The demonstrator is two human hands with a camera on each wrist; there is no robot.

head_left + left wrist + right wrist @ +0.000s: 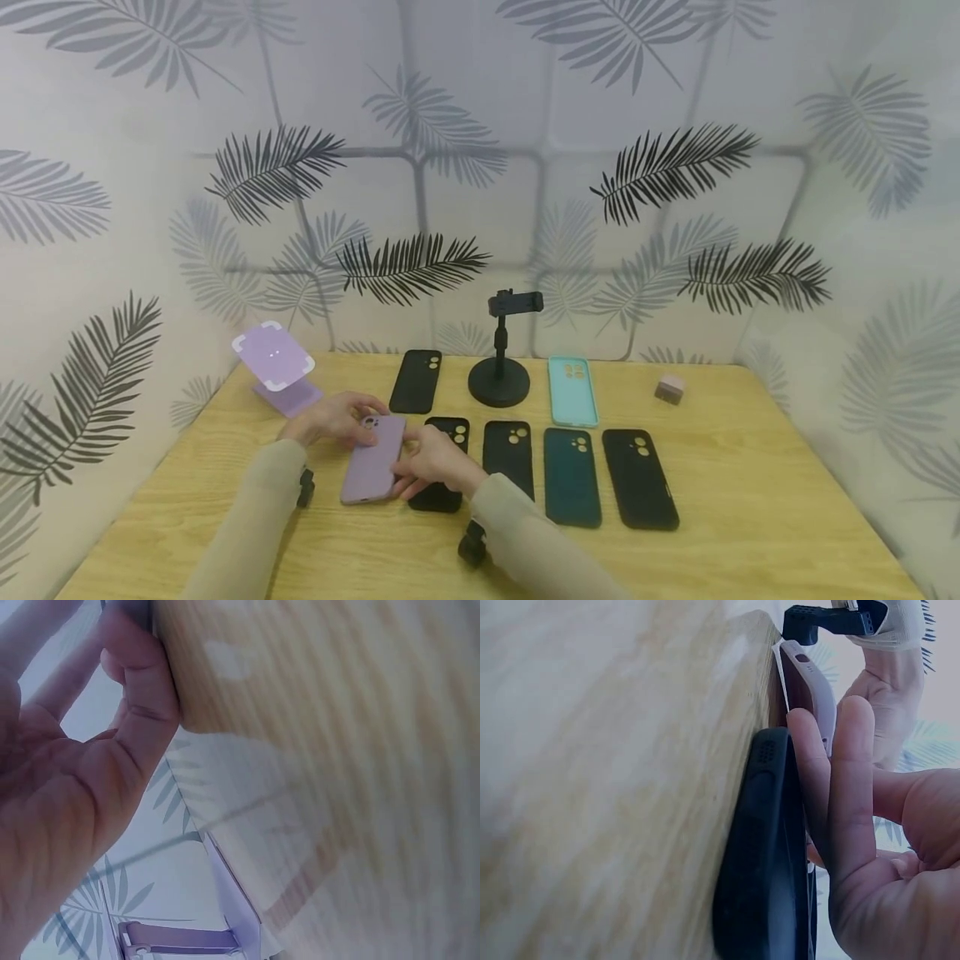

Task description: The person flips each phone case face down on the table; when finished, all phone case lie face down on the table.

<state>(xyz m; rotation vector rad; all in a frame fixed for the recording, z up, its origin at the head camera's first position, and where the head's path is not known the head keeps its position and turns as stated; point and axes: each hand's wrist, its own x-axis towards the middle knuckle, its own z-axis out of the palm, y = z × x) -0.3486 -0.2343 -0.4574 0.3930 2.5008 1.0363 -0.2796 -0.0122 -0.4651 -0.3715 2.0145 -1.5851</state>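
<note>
A light purple phone case (373, 467) with a camera cut-out at its far end lies between my hands, near the left of the table. My left hand (341, 418) grips its far left corner, the thumb on the face. In the left wrist view that hand (82, 765) has its thumb bent at a dark edge. My right hand (435, 458) holds the case by its right edge, above a black phone case (438, 498). The right wrist view shows two straight fingers (851, 750) beside the purple case (817, 694), which stands tilted at the table.
Black cases (508, 454) (641, 483) and a dark teal case (572, 479) lie in the row to the right. Behind are another black case (415, 383), a black phone stand (498, 383), a turquoise case (573, 404), a small pinkish block (670, 388) and a purple stand (273, 357).
</note>
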